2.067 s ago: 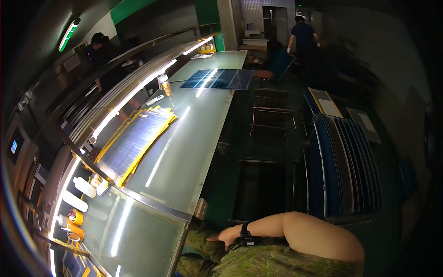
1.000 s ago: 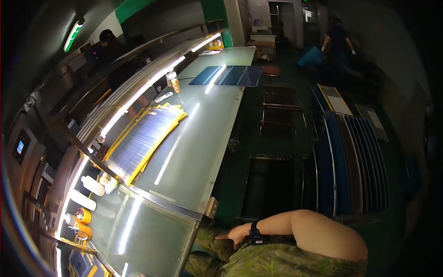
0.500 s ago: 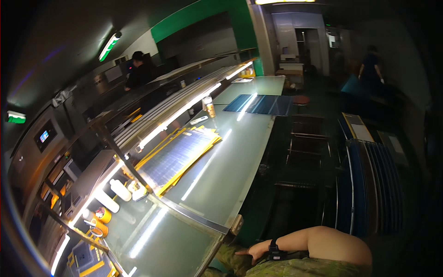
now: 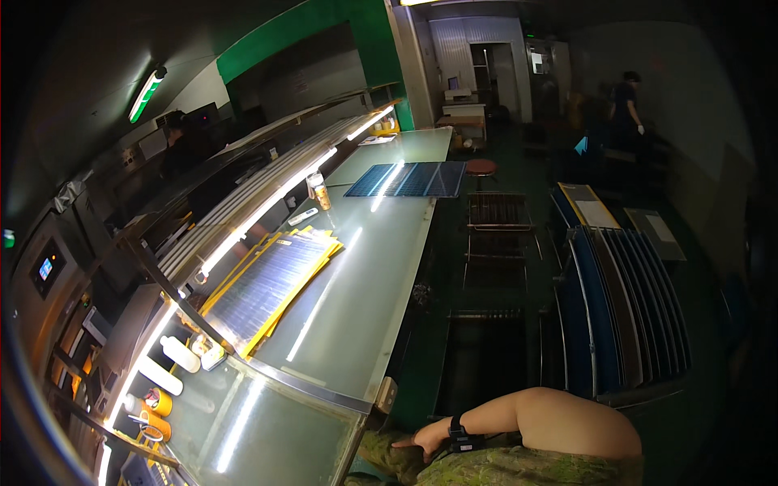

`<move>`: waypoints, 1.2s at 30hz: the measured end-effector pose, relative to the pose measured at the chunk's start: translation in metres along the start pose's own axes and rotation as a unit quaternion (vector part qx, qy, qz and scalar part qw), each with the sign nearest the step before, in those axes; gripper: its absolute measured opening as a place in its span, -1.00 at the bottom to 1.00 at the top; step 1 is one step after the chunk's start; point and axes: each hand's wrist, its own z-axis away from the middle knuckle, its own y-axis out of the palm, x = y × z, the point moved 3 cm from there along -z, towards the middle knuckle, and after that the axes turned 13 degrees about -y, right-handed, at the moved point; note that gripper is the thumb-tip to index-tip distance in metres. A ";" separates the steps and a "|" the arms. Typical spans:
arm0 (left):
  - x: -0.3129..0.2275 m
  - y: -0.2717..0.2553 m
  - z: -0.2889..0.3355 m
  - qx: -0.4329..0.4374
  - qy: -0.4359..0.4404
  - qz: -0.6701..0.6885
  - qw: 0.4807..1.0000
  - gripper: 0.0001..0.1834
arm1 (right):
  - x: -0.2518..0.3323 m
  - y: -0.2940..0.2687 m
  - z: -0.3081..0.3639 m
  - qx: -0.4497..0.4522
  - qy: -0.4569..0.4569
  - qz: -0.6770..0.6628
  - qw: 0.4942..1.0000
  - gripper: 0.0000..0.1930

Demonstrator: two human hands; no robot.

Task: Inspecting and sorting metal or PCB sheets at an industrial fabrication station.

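My right hand (image 4: 427, 440) rests low on the camouflage cloth over my leg, its index finger stretched out to the left and the other fingers bent downward. Nothing shows in its grasp. A black band with a small square device (image 4: 461, 437) sits around that wrist. The glass-topped bench (image 4: 356, 275) stands just left of the hand, with its metal edge and a small socket box (image 4: 386, 394) nearest to it. On the bench lies a stack of dark striped sheets with yellow borders (image 4: 275, 283). Farther back is a flat blue panel (image 4: 409, 180). My left hand is out of sight.
White bottles (image 4: 180, 354) and orange cups (image 4: 156, 425) line the bench's left side under lit tubes. A rack of upright panels (image 4: 624, 308) stands right, beyond low metal stands (image 4: 496, 211). One person (image 4: 626, 109) is far right; another (image 4: 177, 142) is behind the shelf.
My view has turned slightly right, so the bench and racks sit farther left. The far-right person has shifted in place. My right hand keeps its pose on my leg.
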 end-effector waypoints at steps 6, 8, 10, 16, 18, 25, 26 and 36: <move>0.020 0.014 -0.010 -0.041 0.064 0.026 0.997 -0.38 | 0.000 0.004 -0.002 0.013 0.018 -0.007 1.000 0.10; 0.021 0.015 -0.011 -0.036 0.058 0.012 0.998 -0.38 | 0.010 0.000 0.001 0.011 0.022 -0.005 1.000 0.10; 0.019 0.014 -0.010 -0.030 0.056 -0.001 0.998 -0.37 | 0.015 -0.001 0.003 0.026 0.052 -0.014 0.998 0.10; 0.008 0.008 -0.003 -0.042 0.088 0.009 0.995 -0.37 | 0.006 0.002 0.003 -0.017 0.035 0.021 0.999 0.13; 0.006 0.006 -0.001 -0.029 0.082 0.015 0.996 -0.37 | 0.017 -0.002 0.007 -0.020 0.031 0.023 0.999 0.13; -0.006 -0.001 0.009 -0.016 0.068 0.024 0.997 -0.38 | 0.034 -0.009 0.013 -0.002 0.029 0.037 0.999 0.09; -0.008 -0.002 0.010 -0.016 0.058 0.019 0.998 -0.38 | 0.028 -0.006 0.010 -0.001 0.029 0.035 0.999 0.09; -0.013 -0.003 0.016 -0.041 0.043 0.001 0.998 -0.40 | 0.003 0.004 0.000 -0.020 0.042 0.009 0.999 0.12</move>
